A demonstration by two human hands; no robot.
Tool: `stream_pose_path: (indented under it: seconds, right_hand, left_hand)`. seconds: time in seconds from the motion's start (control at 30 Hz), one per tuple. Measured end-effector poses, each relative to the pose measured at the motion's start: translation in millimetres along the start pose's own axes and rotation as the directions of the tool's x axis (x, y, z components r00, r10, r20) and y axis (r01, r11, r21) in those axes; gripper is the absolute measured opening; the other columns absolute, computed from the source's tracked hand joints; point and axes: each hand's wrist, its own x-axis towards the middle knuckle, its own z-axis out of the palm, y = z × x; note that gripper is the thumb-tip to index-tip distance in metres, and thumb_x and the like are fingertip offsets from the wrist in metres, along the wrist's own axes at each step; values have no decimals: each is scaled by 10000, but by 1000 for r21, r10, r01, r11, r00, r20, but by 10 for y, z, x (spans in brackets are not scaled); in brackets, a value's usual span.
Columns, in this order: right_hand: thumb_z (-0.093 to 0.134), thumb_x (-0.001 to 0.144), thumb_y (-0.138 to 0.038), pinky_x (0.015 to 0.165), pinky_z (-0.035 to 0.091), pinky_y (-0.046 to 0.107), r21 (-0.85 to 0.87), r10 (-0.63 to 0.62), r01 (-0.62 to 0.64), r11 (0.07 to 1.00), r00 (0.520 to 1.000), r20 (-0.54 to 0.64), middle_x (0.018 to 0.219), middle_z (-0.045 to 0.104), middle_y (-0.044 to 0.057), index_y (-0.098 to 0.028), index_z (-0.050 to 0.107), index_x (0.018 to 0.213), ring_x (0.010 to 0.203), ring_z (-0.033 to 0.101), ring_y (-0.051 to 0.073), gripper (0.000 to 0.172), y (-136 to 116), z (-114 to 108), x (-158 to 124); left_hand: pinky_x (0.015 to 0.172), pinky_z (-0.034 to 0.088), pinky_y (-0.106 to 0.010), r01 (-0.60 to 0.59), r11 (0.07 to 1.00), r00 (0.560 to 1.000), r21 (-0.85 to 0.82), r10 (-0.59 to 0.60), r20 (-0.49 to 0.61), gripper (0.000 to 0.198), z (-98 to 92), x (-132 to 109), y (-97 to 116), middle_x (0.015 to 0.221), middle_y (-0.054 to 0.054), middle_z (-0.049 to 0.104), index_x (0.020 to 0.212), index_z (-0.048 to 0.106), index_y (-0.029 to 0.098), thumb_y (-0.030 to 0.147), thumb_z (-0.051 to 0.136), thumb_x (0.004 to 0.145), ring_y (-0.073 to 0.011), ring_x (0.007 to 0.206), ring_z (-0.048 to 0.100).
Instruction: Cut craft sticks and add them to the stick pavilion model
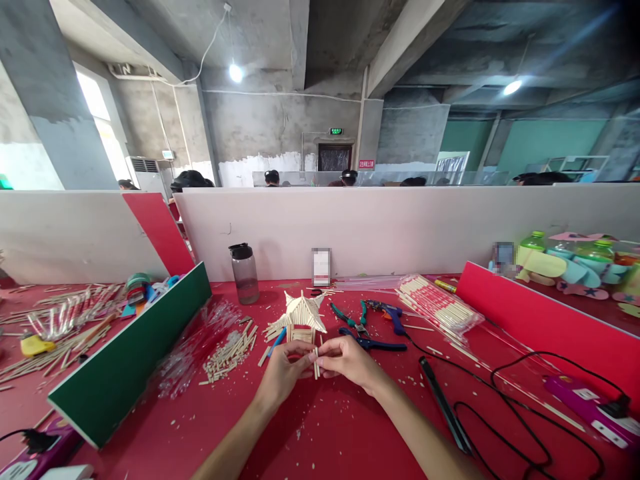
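Observation:
My left hand [289, 368] and my right hand [344, 360] meet at the middle of the red table. Between their fingertips they pinch a few short wooden sticks [317, 370], held upright and close together. Just behind the hands stands a small pavilion model [303, 311] built of wooden sticks, with a pointed roof; my fingers hide part of its base. A pile of short cut sticks [231, 357] lies to the left. Right of the model are green-handled pliers [356, 319], a blue-handled tool [377, 344] and a blue glue gun [394, 317].
A water bottle [244, 275] and a phone [321, 268] stand along the back partition [400, 227]. Bagged sticks [437, 307], a black utility knife [445, 405], looping cable and a purple power strip [585, 407] occupy the right. A green divider [135, 353] borders the left, beside plastic wrappers [193, 347].

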Motion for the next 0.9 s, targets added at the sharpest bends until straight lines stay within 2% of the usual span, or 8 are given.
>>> stream_pose_path:
  seconds: [0.17,0.4,0.63,0.77,0.9]
  right_hand:
    - [812,594,-534,711,556,320,-13,3,-3,1000,1000,13,757,712,57,-118,763,850,684,648,168,491,-46,5,-14]
    - [793,619,-546,722,542,324,-16,-11,12,1000,999,42,735,715,57,-112,752,854,696,654,177,495,-51,-2,-24]
    - [861,541,-486,674,557,320,32,31,-30,999,999,-31,717,682,17,-134,656,822,656,646,156,495,-19,-17,5]
    - [861,541,-490,664,555,310,24,39,-38,999,999,-35,705,673,14,-139,629,777,651,643,150,482,-32,-13,-2]
    - [847,563,-505,674,552,309,1,23,-23,1000,1000,-13,718,679,23,-131,651,798,663,643,151,483,-25,-19,-5]
  left_hand:
    - [684,587,-343,-5,999,1000,-40,6,11,520,5,12,-34,796,-74,698,948,734,114,499,838,616,-195,691,672]
    - [684,584,-334,-85,996,996,-9,84,-9,466,27,23,-47,840,-101,724,897,749,98,484,821,646,-213,708,679]
    - [650,557,-298,-160,985,987,59,161,-23,407,55,-6,25,800,-95,727,849,755,109,474,799,674,-209,702,665]
    - [634,539,-283,-164,985,986,54,166,-19,405,26,19,-31,771,-84,728,888,759,113,460,797,683,-199,682,659]
    - [662,545,-292,-157,985,987,68,158,-20,403,5,39,-55,829,-114,746,889,775,103,452,796,691,-214,720,672]
